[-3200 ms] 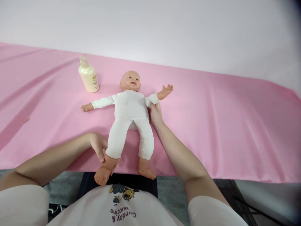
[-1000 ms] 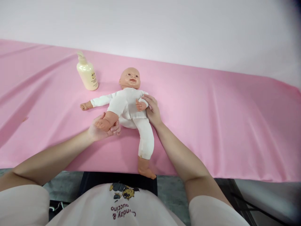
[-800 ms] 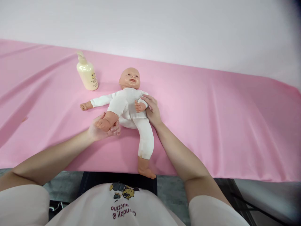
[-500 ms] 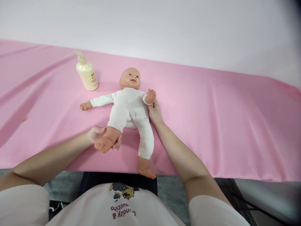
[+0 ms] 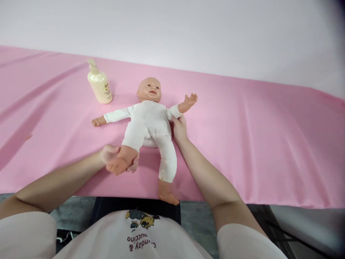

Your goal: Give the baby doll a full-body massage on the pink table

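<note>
Above the printed shirt (image 5: 142, 233), bear the held leg (image 5: 133, 138) of the doll (image 5: 155, 120) from below, guiding at the ankle with light, even pressure rather than tugging on the foot (slowly, to avoid forcing the hip). Leave the other leg (image 5: 167, 158) lying toward the front edge. With the left hand (image 5: 110, 154), see a curled hold, thumb to one side of the ankle, fingers round the other. Higher up, with the right hand (image 5: 179, 130), note a nearly closed grasp under the doll's outstretched arm (image 5: 174, 112); impossible to tell how firm, with some fingers hidden. Steady without twisting. Find the doll face-up on the pink cloth (image 5: 223, 144), short of the pale wall (image 5: 188, 32), with a pump bottle (image 5: 99, 86) standing near its head, to the left.
</note>
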The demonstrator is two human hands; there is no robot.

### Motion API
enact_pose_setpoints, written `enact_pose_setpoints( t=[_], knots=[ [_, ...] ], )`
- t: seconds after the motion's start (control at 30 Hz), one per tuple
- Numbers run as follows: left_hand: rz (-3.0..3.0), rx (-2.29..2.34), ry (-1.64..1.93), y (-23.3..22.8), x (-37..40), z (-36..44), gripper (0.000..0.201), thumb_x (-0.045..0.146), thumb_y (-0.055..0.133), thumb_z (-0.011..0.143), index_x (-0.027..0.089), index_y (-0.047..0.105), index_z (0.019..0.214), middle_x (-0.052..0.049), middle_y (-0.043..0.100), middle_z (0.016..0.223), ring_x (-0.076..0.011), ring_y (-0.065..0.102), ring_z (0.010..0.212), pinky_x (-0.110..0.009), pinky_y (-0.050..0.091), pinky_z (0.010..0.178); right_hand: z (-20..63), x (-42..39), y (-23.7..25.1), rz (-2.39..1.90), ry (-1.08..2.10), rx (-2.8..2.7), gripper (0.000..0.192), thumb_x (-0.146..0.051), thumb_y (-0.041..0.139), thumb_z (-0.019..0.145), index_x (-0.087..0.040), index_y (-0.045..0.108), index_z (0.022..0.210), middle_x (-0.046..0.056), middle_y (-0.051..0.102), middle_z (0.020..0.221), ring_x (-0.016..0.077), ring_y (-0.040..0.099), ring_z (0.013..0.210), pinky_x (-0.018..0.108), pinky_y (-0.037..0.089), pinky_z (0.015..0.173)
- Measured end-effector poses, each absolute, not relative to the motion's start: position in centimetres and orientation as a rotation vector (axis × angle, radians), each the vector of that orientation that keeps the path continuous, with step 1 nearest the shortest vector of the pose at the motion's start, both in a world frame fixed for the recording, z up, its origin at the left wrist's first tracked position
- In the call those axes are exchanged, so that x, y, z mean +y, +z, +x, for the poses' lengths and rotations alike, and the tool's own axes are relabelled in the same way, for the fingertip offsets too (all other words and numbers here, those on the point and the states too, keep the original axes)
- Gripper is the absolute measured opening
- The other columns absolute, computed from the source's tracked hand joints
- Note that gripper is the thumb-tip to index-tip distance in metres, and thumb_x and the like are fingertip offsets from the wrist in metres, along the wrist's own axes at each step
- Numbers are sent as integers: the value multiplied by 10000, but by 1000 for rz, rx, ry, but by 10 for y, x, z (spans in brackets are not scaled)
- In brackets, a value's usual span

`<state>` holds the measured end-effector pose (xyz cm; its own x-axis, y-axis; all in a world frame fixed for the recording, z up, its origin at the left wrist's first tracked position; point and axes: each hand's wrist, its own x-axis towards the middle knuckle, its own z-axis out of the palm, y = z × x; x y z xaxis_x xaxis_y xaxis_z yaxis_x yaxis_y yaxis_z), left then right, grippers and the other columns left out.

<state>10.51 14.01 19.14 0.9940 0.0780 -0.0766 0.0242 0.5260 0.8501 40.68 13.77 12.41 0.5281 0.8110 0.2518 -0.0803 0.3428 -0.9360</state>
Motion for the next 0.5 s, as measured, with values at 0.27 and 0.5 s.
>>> enact_pose_setpoints(
  t=[0.27,0.5],
  knots=[
    [809,312,329,195,144,111,485,584,584,780,112,670,852,-34,490,659,-161,437,594,-363,424,672,405,125,142,-1234,291,-1399,288,-316,530,955,-319,717,1174,42,681,1271,251,574,1279,499,389,1193],
    [768,348,304,192,149,114,441,547,557,826,119,644,879,-41,517,658,-168,484,592,-342,452,656,407,123,144,-1369,194,-1517,376,-247,459,965,-342,749,1183,41,666,1308,258,550,1295,529,380,1192]
  ],
)
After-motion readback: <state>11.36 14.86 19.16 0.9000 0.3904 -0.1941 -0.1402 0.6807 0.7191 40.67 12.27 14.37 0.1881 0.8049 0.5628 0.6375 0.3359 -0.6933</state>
